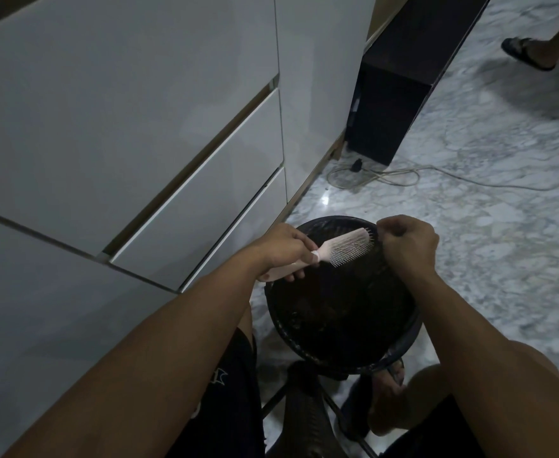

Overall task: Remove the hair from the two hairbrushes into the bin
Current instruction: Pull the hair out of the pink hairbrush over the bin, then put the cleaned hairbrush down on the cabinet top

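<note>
My left hand [283,251] grips the handle of a pale pink hairbrush [347,247], held over a round black bin [291,328] on the floor between my legs. The bristles point down and toward me. My right hand [408,246] is closed in a pinch at the tip of the brush head, over the far right rim of the bin. Whether strands of hair sit between its fingers is too dark to tell. The inside of the bin is dark. A second hairbrush is not in view.
White cabinet drawers [159,180] stand close on the left. A dark cabinet [390,104] stands behind, with a cable [403,175] lying across the marble floor. Another person's sandalled foot [529,52] is at top right. A dark stool frame [304,401] sits below the bin.
</note>
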Tool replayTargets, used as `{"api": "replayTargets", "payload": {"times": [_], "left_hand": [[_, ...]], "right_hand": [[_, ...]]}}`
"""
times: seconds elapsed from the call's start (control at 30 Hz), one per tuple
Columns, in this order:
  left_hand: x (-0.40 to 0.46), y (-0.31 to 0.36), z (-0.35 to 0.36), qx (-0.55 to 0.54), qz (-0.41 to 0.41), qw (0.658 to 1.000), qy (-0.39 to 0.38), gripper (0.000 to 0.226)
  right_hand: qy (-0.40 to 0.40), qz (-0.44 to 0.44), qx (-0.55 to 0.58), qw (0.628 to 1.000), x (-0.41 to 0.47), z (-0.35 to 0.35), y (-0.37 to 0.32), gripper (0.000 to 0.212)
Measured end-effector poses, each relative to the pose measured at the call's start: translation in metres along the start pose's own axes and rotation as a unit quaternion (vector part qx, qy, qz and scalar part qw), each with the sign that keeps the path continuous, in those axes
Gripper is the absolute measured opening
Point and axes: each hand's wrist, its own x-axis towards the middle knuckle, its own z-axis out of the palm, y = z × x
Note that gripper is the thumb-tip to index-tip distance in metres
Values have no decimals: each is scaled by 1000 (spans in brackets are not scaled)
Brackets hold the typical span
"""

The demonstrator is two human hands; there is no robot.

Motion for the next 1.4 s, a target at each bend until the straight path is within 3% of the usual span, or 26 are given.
{"api": "replayTargets", "payload": {"times": [0.17,0.33,0.4,0.57,0.7,0.8,0.93,1.03,1.17,1.23,1.4], "left_hand": [[-2,1,0,-19,7,1000,-4,11],[-3,1,5,-39,14,999,-6,12],[-6,2,10,-40,20,999,-7,12],[-18,9,18,-58,48,997,16,14],[-33,23,22,-91,77,992,31,16],[-48,37,20,-118,92,988,33,18],[-73,55,11,-121,113,985,39,22],[-98,70,1,-113,143,981,64,19],[-136,100,-17,-71,176,974,120,19],[-151,114,-31,-56,193,967,156,25],[-191,147,-66,-21,250,940,233,28]], "right_hand": [[-109,56,63,990,-3,5,5,36],[1,76,54,996,-1,5,11,12],[7,112,89,990,-2,2,8,9],[-147,196,148,958,-16,-11,-19,45],[-234,159,187,941,-26,-24,-51,37],[-181,124,188,957,-29,-33,-81,50],[-122,65,193,971,-32,-56,-128,23],[-111,12,180,977,-34,-70,-166,39],[-107,-59,186,975,-36,-82,-216,33],[-108,-85,207,969,-35,-86,-243,44],[-162,-142,234,948,-43,-98,-314,60]]}}
